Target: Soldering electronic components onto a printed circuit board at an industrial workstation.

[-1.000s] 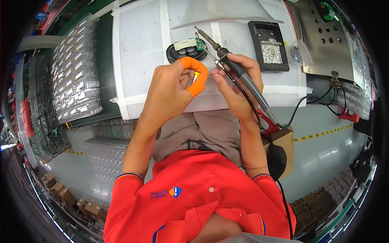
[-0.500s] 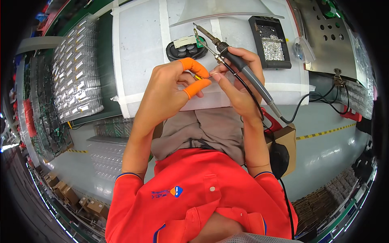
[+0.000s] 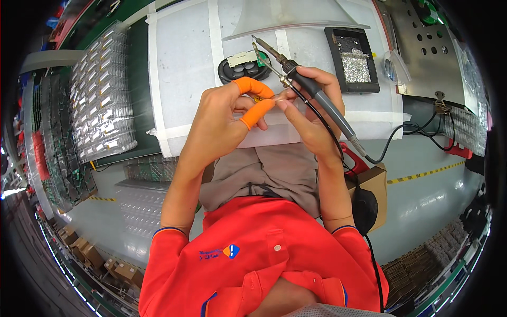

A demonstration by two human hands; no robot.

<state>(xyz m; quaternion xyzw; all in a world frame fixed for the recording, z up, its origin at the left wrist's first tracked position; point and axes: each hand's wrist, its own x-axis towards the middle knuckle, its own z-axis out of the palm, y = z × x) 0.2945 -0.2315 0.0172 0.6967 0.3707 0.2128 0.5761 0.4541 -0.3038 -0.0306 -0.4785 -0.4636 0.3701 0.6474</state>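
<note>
Orange finger cots cover the thumb and index finger of my left hand (image 3: 224,113). Those two fingertips pinch a small yellow part (image 3: 257,99), mostly hidden between them. My right hand (image 3: 317,113) carries a grey and black soldering iron (image 3: 322,95), its metal tip pointing up and left over the mat. A thin metal tube and black cable run alongside the iron. My right thumb and fingertips also pinch together beside the left fingertips; what lies between them is too small to make out. Just beyond sits a black oval holder (image 3: 244,68) with a green and white circuit board (image 3: 244,58) on it.
A black tray (image 3: 356,74) with silvery bits stands right on the white taped mat (image 3: 182,79). A clear sheet (image 3: 296,24) lies behind. Plastic blister trays (image 3: 103,95) are stacked left. A perforated metal box (image 3: 428,58) stands right, near the iron's cord (image 3: 391,145).
The hands stay together with small finger shifts, and less of the yellow part shows between the left fingertips. The iron's tip has dipped slightly. The whole view has shifted a little.
</note>
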